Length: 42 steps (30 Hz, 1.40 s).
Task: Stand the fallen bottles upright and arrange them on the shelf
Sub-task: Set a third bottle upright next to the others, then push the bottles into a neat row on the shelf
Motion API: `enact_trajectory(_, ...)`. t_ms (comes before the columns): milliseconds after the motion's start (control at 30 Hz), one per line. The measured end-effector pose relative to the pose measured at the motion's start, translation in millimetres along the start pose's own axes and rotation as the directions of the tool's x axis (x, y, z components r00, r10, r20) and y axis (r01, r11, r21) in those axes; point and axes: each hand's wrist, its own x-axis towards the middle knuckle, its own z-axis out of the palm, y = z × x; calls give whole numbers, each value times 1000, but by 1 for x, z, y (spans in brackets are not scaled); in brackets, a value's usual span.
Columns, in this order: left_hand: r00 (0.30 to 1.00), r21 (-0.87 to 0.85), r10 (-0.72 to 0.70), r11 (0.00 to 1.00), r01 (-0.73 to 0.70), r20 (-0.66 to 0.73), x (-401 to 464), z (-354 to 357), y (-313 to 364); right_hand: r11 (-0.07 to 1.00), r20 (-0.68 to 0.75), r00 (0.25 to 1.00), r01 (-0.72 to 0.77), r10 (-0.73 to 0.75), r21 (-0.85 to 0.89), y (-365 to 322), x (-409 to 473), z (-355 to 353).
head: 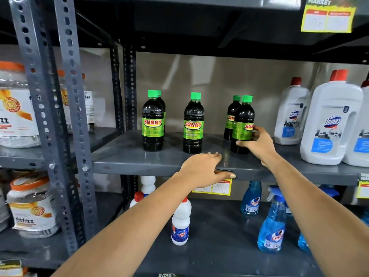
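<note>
Grey steel forms the shelf point(139, 158) that carries five dark bottles with green caps, all upright. One pair stands toward the left end, the front bottle point(153, 121) hiding most of the one behind it point(161, 102). A single bottle point(193, 123) stands mid-shelf. Near the white jugs point(329, 120), the right hand point(257, 143) wraps the lower body of the front right bottle point(242, 124), with another bottle point(231, 116) just behind it. The left hand point(201, 168) lies flat and holds nothing, fingers on the shelf's front edge, thumb under the lip.
</note>
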Motion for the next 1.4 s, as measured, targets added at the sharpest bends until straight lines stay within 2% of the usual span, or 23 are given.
enact_trajectory(167,1000,3,-4,1000,4,7,0,-2,1,999,45,999,29,-30,13,-2,1,1)
enact_trajectory(333,1000,-3,-6,1000,6,3,-1,-3,1,1000,25,1000,13,-13,13,0,-1,1)
enact_trajectory(500,1000,-4,-4,1000,4,12,-2,-4,3,997,82,997,-2,-4,74,-2,1,2)
enact_trajectory(700,1000,-9,-7,1000,7,-5,0,-4,1,1000,64,998,-2,3,-16,0,1,3)
enact_trajectory(800,994,-130,-75,988,84,74,0,-11,2,1000,83,996,-19,21,-21,0,2,2)
enact_trajectory(867,982,-389,-156,903,184,103,1,-22,-1,999,90,995,-27,30,-34,0,3,1)
enact_trajectory(967,945,-692,-327,685,227,-13,3,-28,-13,998,119,991,-49,54,-46,-4,2,0)
enact_trajectory(1033,853,-750,-500,620,231,-151,3,-24,-20,996,135,988,-66,74,-64,-6,0,-2)
enact_trajectory(1100,726,-779,-635,585,228,-265,4,-20,-26,994,139,987,-63,75,-89,-7,-3,-4)
enact_trajectory(1167,627,-807,-728,531,259,-278,10,-21,-31,991,136,989,-42,60,-128,-7,-7,-5)
enact_trajectory(1200,602,-809,-756,509,293,-258,14,-21,-34,988,133,990,-29,49,-148,-7,-9,-4)
enact_trajectory(1267,612,-789,-773,479,385,-170,23,-21,-40,984,127,991,-18,41,-176,-7,-11,-4)
enact_trajectory(1400,704,-772,-710,441,457,11,36,-20,-45,982,145,988,-31,59,-189,-8,-12,-8)
